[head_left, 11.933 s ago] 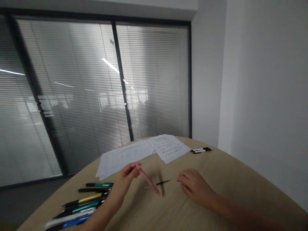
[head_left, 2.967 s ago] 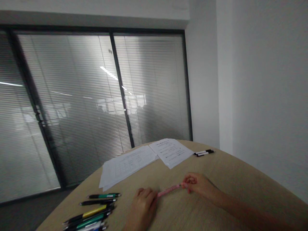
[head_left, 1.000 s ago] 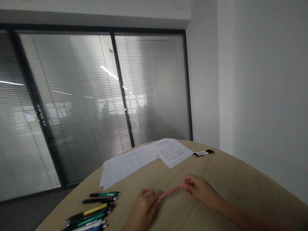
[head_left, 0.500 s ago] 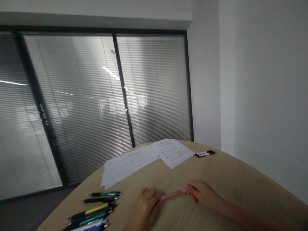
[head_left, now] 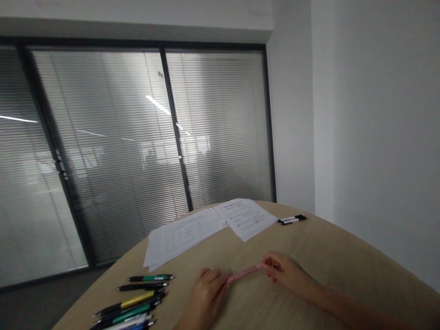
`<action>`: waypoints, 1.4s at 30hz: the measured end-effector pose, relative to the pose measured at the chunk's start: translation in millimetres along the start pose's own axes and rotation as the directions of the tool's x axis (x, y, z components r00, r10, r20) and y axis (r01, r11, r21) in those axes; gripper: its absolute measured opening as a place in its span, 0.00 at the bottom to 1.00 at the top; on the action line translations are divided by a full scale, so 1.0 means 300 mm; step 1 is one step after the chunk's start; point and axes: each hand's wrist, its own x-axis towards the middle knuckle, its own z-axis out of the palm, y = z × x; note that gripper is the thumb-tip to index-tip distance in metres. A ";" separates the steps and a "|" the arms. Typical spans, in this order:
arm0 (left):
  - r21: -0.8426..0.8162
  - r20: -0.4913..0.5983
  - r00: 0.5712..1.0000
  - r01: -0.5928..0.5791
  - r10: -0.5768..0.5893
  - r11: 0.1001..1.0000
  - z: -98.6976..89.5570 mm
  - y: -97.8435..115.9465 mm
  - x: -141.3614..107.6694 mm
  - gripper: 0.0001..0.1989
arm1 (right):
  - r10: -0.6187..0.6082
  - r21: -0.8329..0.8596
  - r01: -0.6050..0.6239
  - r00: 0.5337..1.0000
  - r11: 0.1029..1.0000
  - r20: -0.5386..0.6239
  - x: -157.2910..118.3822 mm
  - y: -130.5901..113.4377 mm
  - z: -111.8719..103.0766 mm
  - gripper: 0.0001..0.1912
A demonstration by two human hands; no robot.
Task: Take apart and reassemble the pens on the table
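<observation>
A thin pink strip [head_left: 244, 273] stretches between my two hands, low over the table near its front. Its kind is too unclear to name. My left hand [head_left: 209, 293] closes its fingers round the strip's left end. At the other end, my right hand [head_left: 277, 266] pinches it between thumb and fingers, slightly farther from me. Both ends of the strip are hidden in the fingers. To the left of my left hand lie several pens, among them a green pen [head_left: 151, 277], a black pen [head_left: 140, 286] and a yellow pen [head_left: 137, 299].
The round wooden table [head_left: 326, 256] has a sheet stack [head_left: 185, 236] and a printed sheet [head_left: 245, 220] at its far side. Two black-and-white pens [head_left: 292, 219] lie right of them. Beyond stands a glass partition [head_left: 220, 128] with blinds; a white wall [head_left: 381, 137] is on the right.
My right hand has shifted slightly up and left, and its fingers have changed position on the strip. The strip's right end is raised a little. My left hand is nearly still.
</observation>
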 end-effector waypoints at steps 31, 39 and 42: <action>-0.011 0.058 0.998 0.037 -0.037 0.999 0.029 -0.024 -0.020 0.12 | -0.024 0.187 0.021 1.000 0.982 0.010 0.020 0.044 0.029 0.18; -0.021 0.033 0.999 -0.012 0.013 1.000 0.019 -0.012 -0.013 0.14 | -0.030 -0.007 0.030 0.998 1.000 0.054 0.014 0.035 0.011 0.19; -0.010 0.014 1.000 -0.017 0.018 1.000 0.016 -0.011 -0.008 0.16 | -0.053 0.008 0.053 0.998 0.999 0.019 0.012 0.036 0.013 0.21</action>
